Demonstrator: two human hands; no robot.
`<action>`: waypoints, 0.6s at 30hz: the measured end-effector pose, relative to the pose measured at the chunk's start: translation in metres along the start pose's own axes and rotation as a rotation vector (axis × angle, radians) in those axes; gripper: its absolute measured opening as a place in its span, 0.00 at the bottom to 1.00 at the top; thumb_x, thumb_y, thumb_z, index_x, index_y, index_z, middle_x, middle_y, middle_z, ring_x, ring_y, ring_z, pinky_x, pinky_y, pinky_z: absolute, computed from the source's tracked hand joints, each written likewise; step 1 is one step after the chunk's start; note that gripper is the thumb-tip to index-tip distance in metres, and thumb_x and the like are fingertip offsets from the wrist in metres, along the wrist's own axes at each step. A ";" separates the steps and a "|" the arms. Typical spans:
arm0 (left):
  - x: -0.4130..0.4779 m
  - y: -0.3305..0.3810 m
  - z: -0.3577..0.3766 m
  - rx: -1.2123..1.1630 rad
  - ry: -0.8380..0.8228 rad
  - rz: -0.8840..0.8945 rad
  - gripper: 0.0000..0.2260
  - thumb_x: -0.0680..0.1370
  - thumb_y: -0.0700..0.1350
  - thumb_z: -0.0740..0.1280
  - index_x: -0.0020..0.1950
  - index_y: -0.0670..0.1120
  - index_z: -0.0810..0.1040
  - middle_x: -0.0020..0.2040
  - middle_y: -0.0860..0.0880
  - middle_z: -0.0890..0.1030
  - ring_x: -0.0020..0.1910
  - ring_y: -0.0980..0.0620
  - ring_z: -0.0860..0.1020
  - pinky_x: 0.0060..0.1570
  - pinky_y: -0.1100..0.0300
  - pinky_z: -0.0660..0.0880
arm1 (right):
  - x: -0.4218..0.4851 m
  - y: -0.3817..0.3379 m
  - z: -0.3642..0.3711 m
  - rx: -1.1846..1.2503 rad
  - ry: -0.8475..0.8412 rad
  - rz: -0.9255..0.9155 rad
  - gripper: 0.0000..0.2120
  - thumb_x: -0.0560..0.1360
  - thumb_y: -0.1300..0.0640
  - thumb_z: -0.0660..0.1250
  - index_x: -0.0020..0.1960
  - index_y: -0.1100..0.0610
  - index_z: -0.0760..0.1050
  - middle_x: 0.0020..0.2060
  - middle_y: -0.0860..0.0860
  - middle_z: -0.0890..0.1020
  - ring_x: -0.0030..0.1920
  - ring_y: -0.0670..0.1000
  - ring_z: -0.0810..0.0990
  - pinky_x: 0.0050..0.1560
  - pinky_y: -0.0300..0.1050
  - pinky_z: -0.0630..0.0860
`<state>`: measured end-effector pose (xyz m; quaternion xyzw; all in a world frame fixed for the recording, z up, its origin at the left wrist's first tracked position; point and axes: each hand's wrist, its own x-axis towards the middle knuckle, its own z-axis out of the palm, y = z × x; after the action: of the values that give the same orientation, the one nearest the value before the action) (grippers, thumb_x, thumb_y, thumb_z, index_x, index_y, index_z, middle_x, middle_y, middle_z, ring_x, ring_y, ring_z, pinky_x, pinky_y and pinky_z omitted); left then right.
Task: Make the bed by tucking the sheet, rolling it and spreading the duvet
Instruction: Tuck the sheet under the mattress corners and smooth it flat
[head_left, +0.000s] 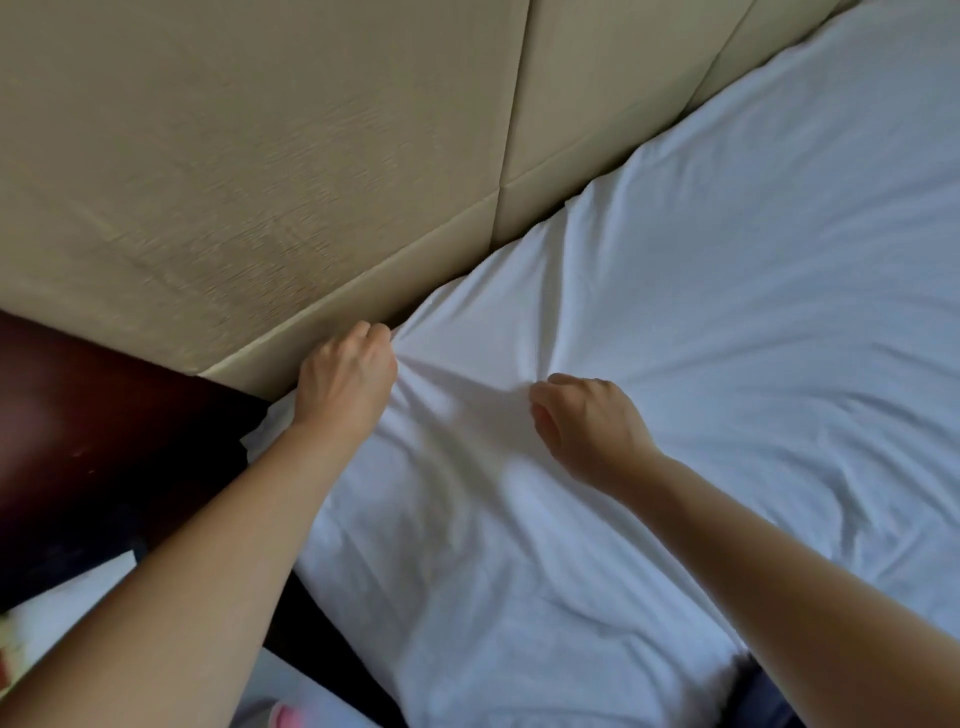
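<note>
The white sheet (675, 338) lies over the bed (353, 639), creased and bunched at the corner below the padded headboard (260, 156). The left hand (345, 374) grips the sheet right at that corner against the headboard, and the right hand (587, 421) pinches a fold just beside it. Tucking looks to be in hand at this corner, while rolling and spreading the duvet, not in view, are left.

A padded beige headboard (260, 156) fills the upper left, divided into large panels by straight seams. Below it, at the left edge, stands a dark reddish-brown wooden nightstand (78, 415) with a dull sheen on top. The light is soft and even.
</note>
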<state>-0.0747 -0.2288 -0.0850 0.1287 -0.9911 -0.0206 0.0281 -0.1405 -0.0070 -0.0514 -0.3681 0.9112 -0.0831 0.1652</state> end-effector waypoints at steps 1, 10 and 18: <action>-0.003 -0.003 0.002 0.005 -0.004 -0.001 0.16 0.63 0.29 0.74 0.30 0.41 0.67 0.26 0.42 0.71 0.19 0.42 0.71 0.21 0.63 0.61 | 0.000 0.001 0.001 0.020 0.002 0.003 0.08 0.74 0.64 0.61 0.36 0.62 0.71 0.33 0.60 0.76 0.32 0.64 0.75 0.32 0.47 0.60; -0.024 -0.024 0.018 0.007 -0.161 -0.223 0.08 0.77 0.36 0.59 0.46 0.31 0.74 0.46 0.30 0.77 0.46 0.30 0.78 0.39 0.42 0.73 | -0.002 -0.033 0.029 0.094 -0.059 0.115 0.12 0.79 0.50 0.56 0.58 0.53 0.71 0.55 0.51 0.72 0.57 0.56 0.69 0.52 0.50 0.65; -0.078 -0.003 0.030 -0.305 0.023 -0.585 0.14 0.77 0.47 0.63 0.57 0.38 0.72 0.57 0.36 0.72 0.57 0.36 0.70 0.52 0.43 0.71 | -0.041 -0.060 0.037 0.043 -0.126 0.172 0.20 0.78 0.44 0.57 0.63 0.57 0.66 0.60 0.52 0.70 0.61 0.56 0.67 0.55 0.49 0.67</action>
<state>-0.0006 -0.2103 -0.1189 0.4024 -0.8972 -0.1747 0.0514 -0.0608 -0.0226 -0.0591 -0.2892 0.9253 -0.0651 0.2366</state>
